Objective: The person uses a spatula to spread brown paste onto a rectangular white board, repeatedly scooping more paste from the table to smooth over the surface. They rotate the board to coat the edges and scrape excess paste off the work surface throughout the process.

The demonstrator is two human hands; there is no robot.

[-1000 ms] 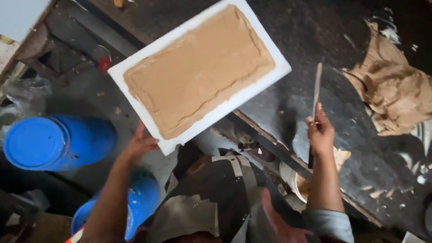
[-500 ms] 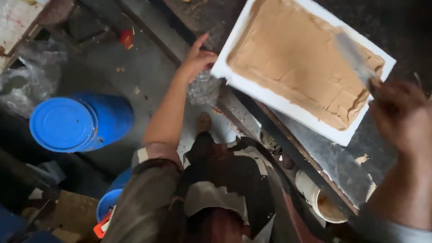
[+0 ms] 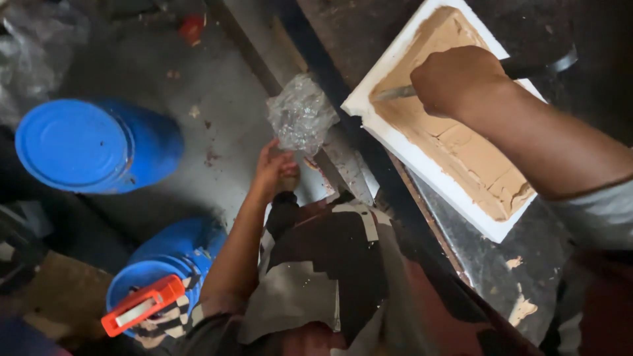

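**Blade in the paste, plastic in the other hand**

The right hand [image 3: 456, 79] is closed in a fist around the handle of a flat metal blade [image 3: 395, 93], whose thin, dull-grey tip lies pressed into the tan paste [image 3: 461, 148]. That paste is thick and matte — smooth in places, cracked into slabs towards the near end — and fills a shallow white rectangular tray [image 3: 422, 161] with a chalky, square-edged rim. The tray rests tilted on a dark, scuffed workbench [image 3: 514, 277] flecked with dried tan smears.

The left hand [image 3: 275, 173], hanging low beside the bench edge, pinches a crumpled wad of clear, glossy plastic film [image 3: 301, 113] between its fingertips. Below on the grey concrete floor stand two round blue plastic drums [image 3: 92, 145] — one lidded — and an orange-handled tool [image 3: 140, 306] lies across the nearer one.
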